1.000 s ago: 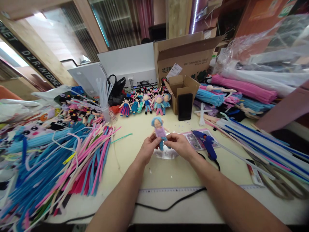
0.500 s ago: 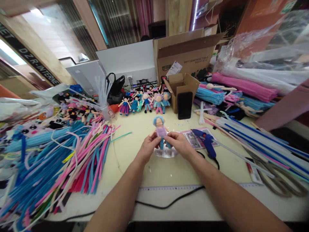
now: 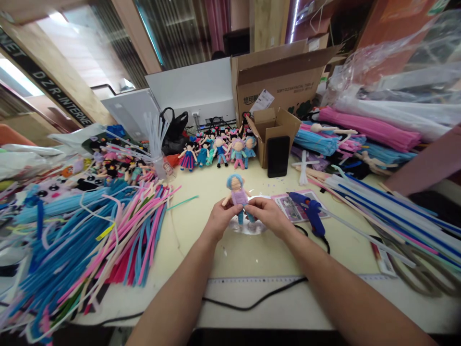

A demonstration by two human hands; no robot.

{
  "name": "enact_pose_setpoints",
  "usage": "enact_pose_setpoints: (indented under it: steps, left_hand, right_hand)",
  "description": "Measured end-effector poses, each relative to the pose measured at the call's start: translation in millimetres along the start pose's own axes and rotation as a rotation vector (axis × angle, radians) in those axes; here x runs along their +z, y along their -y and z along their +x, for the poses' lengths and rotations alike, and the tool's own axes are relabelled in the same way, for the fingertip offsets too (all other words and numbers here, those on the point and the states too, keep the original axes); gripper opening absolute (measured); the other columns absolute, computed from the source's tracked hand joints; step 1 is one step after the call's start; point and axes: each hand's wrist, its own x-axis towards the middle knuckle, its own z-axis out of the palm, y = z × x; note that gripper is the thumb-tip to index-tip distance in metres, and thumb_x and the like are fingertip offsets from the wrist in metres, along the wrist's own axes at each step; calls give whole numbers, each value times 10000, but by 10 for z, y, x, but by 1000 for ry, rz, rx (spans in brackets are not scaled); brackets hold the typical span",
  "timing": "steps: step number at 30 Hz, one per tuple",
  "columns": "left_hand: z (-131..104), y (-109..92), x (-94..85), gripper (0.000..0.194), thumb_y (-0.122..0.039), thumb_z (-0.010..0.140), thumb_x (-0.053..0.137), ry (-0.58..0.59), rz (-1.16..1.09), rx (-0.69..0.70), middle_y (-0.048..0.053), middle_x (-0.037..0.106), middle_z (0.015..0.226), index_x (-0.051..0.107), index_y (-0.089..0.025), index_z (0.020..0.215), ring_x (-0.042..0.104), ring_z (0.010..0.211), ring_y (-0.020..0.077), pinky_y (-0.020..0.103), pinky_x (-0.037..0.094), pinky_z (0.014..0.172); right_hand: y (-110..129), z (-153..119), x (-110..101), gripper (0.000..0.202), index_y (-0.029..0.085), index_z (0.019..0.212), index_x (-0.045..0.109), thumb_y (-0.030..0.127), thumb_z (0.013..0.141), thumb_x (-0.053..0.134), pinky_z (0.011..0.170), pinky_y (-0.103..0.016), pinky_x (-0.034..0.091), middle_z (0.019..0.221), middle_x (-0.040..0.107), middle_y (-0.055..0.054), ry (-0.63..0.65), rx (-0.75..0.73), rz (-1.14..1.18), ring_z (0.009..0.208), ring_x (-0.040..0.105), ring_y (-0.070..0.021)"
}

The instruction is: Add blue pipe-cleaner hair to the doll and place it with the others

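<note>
A small doll (image 3: 239, 197) with blue hair, a lilac top and blue legs is held upright over the middle of the table. My left hand (image 3: 224, 216) pinches its waist from the left, with the thumb on the front. From the right, my right hand (image 3: 264, 213) grips the same doll at the waist and hip. The fingers behind the doll are partly hidden. Beneath it lies a clear shiny plastic piece (image 3: 248, 229). A blue glue gun (image 3: 312, 214) rests right of my right hand, on a printed card (image 3: 286, 204).
Pipe cleaners (image 3: 144, 226) cover the left side. Finished dolls (image 3: 219, 151), an open small carton (image 3: 264, 129) and a black phone (image 3: 278, 156) stand behind. Scissors (image 3: 414, 269) and white sticks (image 3: 382, 206) lie right. A ruler (image 3: 252, 280) and black cable (image 3: 248, 307) run along the front.
The doll's head has tilted slightly to the left between my hands. Both hands keep their hold, and the camera view has shifted a little.
</note>
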Motion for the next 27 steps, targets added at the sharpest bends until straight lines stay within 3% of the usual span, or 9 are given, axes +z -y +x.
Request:
enact_pose_setpoints:
  steps: [5, 11, 16, 20, 24, 27]
  left_hand:
    - [6, 36, -19, 401, -335, 593, 777, 63, -29, -16, 51, 672, 845, 673, -136, 926, 588, 801, 187, 297, 451, 748]
    - [-1, 36, 0, 334, -365, 569, 786, -51, 38, -46, 10, 627, 705, 675, -150, 800, 521, 642, 125, 239, 389, 603]
    - [11, 80, -47, 345, -361, 618, 768, 1, 79, -23, -13, 580, 689, 661, -150, 870, 462, 605, 93, 219, 340, 558]
    - [30, 111, -113, 411, -345, 639, 760, 72, 13, -98, -7, 599, 797, 639, -182, 997, 492, 660, 93, 206, 352, 574]
    - [61, 122, -149, 322, -351, 642, 760, 11, -101, -105, -5, 596, 766, 658, -166, 885, 502, 655, 91, 214, 378, 610]
    - [71, 130, -140, 298, -371, 649, 754, 7, -136, -98, -1, 590, 708, 664, -142, 818, 495, 615, 93, 236, 388, 620]
  right_hand:
    - [32, -2, -16, 272, 155, 675, 610, 414, 640, 688, 503, -241, 378, 568, 546, 27, -22, 36, -27, 518, 473, -100]
    - [41, -12, -8, 253, 151, 644, 608, 390, 638, 691, 494, -235, 356, 555, 548, 28, -60, -38, -58, 516, 465, -98]
    - [21, -3, -6, 293, 144, 754, 636, 399, 635, 717, 519, -234, 371, 664, 607, 8, -54, -9, 1, 558, 488, -100]
    - [14, -2, -3, 279, 149, 691, 610, 403, 640, 712, 527, -229, 360, 619, 567, 26, -59, -20, 14, 549, 474, -92]
    - [10, -8, -9, 262, 156, 672, 595, 401, 666, 688, 525, -231, 365, 592, 539, 35, -23, -32, -47, 538, 468, -94]
    - [17, 5, -50, 281, 171, 631, 567, 426, 731, 630, 517, -241, 374, 545, 518, 36, -111, -51, -140, 522, 473, -107]
